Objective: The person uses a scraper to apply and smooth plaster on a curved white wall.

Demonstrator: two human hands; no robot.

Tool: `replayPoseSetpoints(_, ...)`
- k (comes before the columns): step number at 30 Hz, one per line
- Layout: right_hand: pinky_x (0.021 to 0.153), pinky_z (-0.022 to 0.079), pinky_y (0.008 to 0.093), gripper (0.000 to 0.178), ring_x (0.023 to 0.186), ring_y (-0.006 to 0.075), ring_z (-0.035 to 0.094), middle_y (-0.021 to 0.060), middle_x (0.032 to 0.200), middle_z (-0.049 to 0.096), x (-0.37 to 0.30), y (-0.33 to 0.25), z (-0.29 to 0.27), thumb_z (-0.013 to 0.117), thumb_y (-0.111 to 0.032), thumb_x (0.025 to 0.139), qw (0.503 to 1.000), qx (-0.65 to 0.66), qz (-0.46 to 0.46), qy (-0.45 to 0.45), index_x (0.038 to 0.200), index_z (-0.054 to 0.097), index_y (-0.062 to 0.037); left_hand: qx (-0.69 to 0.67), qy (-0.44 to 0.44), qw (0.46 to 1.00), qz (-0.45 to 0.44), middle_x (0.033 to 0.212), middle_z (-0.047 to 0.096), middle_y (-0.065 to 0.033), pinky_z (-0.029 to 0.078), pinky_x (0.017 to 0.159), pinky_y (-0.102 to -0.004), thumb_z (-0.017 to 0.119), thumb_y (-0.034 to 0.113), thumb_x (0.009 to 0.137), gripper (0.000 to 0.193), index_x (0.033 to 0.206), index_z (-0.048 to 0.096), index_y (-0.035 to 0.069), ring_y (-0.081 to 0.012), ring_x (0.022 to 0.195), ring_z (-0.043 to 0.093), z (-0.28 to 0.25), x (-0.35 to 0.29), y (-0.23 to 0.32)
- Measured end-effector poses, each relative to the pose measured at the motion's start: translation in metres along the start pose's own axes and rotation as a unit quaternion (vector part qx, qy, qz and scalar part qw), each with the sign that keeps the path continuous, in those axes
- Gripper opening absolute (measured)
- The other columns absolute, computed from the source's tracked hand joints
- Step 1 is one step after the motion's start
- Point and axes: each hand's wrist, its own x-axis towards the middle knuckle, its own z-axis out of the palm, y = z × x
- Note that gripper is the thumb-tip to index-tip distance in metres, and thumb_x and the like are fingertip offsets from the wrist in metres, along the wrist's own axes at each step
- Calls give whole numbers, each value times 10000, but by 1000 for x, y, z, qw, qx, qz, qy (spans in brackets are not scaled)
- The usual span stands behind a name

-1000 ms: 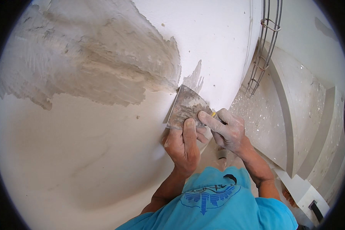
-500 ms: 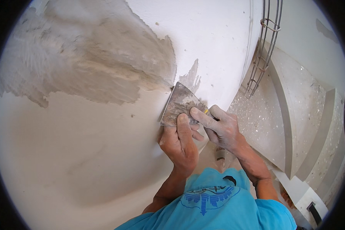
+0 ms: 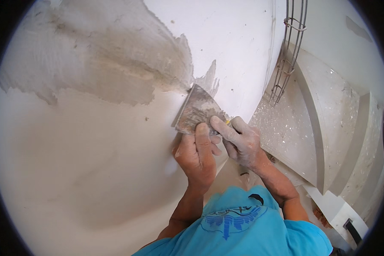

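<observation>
A putty knife [image 3: 197, 110] with a wide, plaster-smeared metal blade is held in both my hands. Its upper corner lies close to the wall [image 3: 111, 158], where a rough grey-brown patch [image 3: 115, 64] ends. My left hand [image 3: 197, 158] pinches the blade's lower corner, thumb on top and fingers beneath. My right hand [image 3: 242, 143], dusty with white powder, closes around the handle end, its index finger pressed along the blade. Only a yellow bit of the handle [image 3: 228, 122] shows; the rest is hidden in the right fist.
Curved, speckled stair steps [image 3: 328, 111] descend at the right. A tied bundle of steel rebar [image 3: 289, 55] stands between wall and steps. A white box-like thing with a black handle [image 3: 350, 226] is at the lower right. A narrow grey smear [image 3: 209, 80] marks the wall beyond the blade.
The putty knife and both hands have shifted slightly up and left in the picture. The grip of both hands stays the same.
</observation>
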Motion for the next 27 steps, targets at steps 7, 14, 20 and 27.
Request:
replayPoseSetpoints(7,501,511,318,728,581,149,549,31,779,560,-4,1,6,715,64,731,1000,-7,9,3,1395,677,-232,21,-33,999,30,758,698,-168,497,410,-259,486,127,1088,312,957,632,-115,-139,520,639,-5,0,-11)
replayPoseSetpoints(14,528,531,326,751,627,177,604,61,864,640,-9,-4,-6,711,76,721,997,-37,36,-61,1407,661,-226,-15,-11,1000,9,770,704,-174,482,422,-260,469,141,1092,328,982,629,-123,-140,502,633,1,-1,-7)
replayPoseSetpoints(20,552,557,332,754,677,211,654,80,983,709,5,-1,-6,692,105,705,999,-16,3,-35,1382,679,-227,37,-15,999,-6,801,713,-174,502,464,-274,464,171,1095,354,1010,630,-130,-153,498,635,1,-1,-6)
replayPoseSetpoints(27,512,535,326,682,637,183,626,58,889,662,15,4,2,694,52,744,999,-21,-30,-14,1357,700,-245,-2,76,995,-63,647,669,-132,465,460,-270,479,180,1091,345,918,613,-86,-155,473,616,14,4,11)
